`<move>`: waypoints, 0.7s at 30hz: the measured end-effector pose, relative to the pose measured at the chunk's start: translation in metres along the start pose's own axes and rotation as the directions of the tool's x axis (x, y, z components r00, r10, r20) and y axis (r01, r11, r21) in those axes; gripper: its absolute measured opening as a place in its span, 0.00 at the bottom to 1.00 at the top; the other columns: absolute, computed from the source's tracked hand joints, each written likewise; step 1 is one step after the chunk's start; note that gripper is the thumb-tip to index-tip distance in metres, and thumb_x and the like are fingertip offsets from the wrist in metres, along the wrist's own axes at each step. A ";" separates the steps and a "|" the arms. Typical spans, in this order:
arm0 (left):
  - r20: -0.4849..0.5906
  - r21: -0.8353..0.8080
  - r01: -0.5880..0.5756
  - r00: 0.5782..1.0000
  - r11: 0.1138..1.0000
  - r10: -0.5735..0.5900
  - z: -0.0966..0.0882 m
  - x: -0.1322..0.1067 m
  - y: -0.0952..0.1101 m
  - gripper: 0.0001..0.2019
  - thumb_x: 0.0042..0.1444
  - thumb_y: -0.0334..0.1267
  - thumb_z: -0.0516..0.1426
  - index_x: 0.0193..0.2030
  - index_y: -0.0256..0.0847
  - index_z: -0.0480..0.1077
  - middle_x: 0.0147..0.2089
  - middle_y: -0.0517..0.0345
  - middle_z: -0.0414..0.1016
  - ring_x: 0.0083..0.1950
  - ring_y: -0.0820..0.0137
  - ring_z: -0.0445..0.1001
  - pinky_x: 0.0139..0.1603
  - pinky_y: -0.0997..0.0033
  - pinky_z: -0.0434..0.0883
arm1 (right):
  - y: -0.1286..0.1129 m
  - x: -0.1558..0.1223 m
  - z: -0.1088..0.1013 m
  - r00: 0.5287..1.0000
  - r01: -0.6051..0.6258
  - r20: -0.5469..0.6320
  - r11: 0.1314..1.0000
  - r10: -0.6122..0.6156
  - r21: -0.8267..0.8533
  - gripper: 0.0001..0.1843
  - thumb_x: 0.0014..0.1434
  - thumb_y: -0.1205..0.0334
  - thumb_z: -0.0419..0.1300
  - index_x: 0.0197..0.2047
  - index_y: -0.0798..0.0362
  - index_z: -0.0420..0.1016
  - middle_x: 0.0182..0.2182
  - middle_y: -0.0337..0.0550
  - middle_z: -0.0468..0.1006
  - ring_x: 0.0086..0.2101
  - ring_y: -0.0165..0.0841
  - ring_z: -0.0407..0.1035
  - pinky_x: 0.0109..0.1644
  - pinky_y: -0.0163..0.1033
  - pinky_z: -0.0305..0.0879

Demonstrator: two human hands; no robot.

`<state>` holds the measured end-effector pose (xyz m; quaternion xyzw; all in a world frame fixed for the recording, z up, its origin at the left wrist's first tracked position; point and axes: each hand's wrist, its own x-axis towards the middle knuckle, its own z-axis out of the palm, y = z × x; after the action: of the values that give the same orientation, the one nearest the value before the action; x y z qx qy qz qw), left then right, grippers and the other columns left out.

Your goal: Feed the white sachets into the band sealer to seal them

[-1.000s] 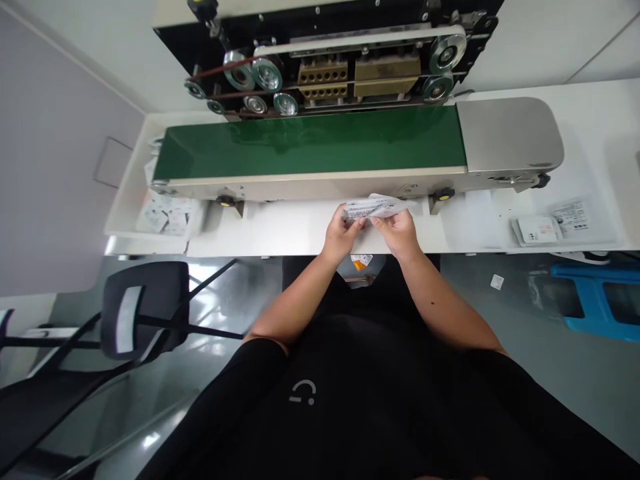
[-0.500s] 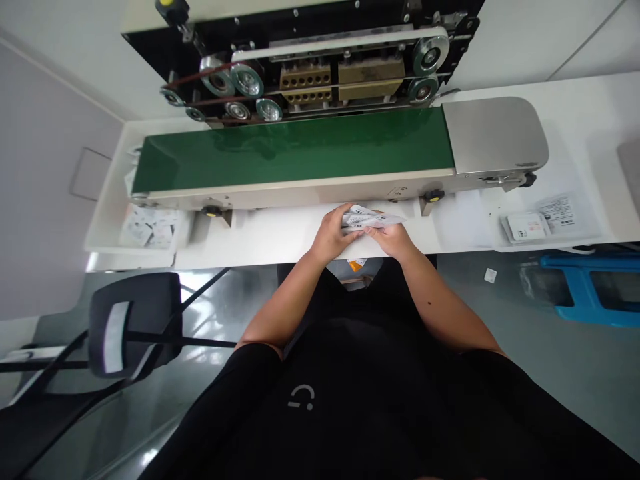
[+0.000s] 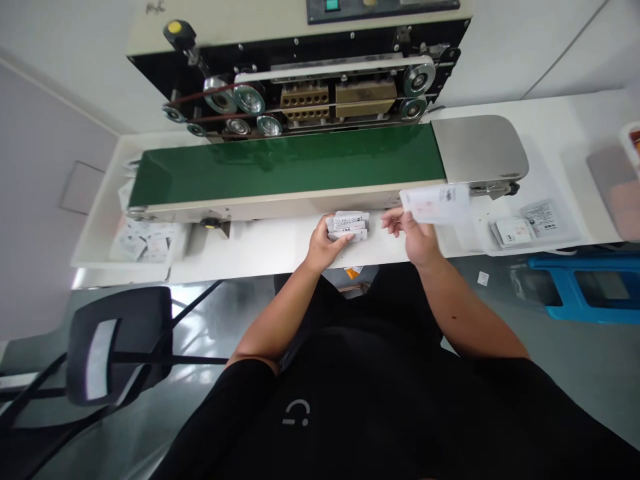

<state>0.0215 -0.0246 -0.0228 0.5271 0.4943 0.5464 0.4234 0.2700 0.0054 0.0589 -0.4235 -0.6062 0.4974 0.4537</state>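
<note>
My left hand (image 3: pixel 324 245) is closed around a small stack of printed white packets (image 3: pixel 350 225), held just over the white table in front of the machine. Farther right, my right hand (image 3: pixel 419 239) grips one white packet (image 3: pixel 435 203) with faint red and black print, its thumb at the packet's lower left edge. This packet is blurred by motion and stands in front of the right end of the green conveyor belt (image 3: pixel 290 167). The other fingers of the right hand stretch to the left, away from the packet.
Behind the belt stands a sealing machine with pulleys and brass blocks (image 3: pixel 306 100). A white bin (image 3: pixel 183 233) with packets sits at the left end; a clear tray (image 3: pixel 575 230) with printed packets lies at the right. A blue stool (image 3: pixel 555 283) and a black chair (image 3: pixel 125 340) flank me.
My right hand has left the stack and moved right, with one packet in it. My left hand still holds the stack. The camera view has shifted slightly.
</note>
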 end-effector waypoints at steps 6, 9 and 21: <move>-0.020 -0.013 0.018 1.000 1.000 -0.018 -0.001 0.000 -0.002 0.32 0.54 0.53 0.74 0.60 0.45 0.71 0.56 0.50 0.83 0.58 0.59 0.83 0.60 0.57 0.79 | -0.070 0.065 -0.072 0.876 -0.467 0.207 0.873 0.436 0.138 0.31 0.73 0.40 0.56 0.25 0.52 0.58 0.22 0.44 0.65 0.24 0.30 0.62 0.28 0.37 0.62; -0.022 -0.001 0.017 1.000 1.000 -0.017 -0.001 0.000 -0.001 0.31 0.53 0.52 0.74 0.59 0.45 0.71 0.55 0.49 0.84 0.58 0.58 0.84 0.59 0.57 0.80 | -0.096 0.106 -0.097 0.733 -0.680 0.194 0.706 0.652 0.198 0.28 0.74 0.51 0.56 0.24 0.54 0.57 0.21 0.43 0.64 0.24 0.25 0.59 0.29 0.32 0.56; -0.031 -0.054 0.031 0.999 0.998 -0.033 -0.001 0.001 0.000 0.31 0.52 0.52 0.75 0.59 0.45 0.72 0.56 0.49 0.83 0.58 0.57 0.84 0.62 0.55 0.80 | -0.118 0.181 -0.086 0.574 -0.817 0.186 0.543 0.798 0.191 0.30 0.78 0.50 0.41 0.24 0.52 0.46 0.19 0.31 0.53 0.23 0.15 0.43 0.30 0.29 0.35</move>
<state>0.0208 -0.0240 -0.0222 0.4988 0.4945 0.5609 0.4383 0.3049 0.1821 0.2067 -0.5728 -0.2903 0.7398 0.2009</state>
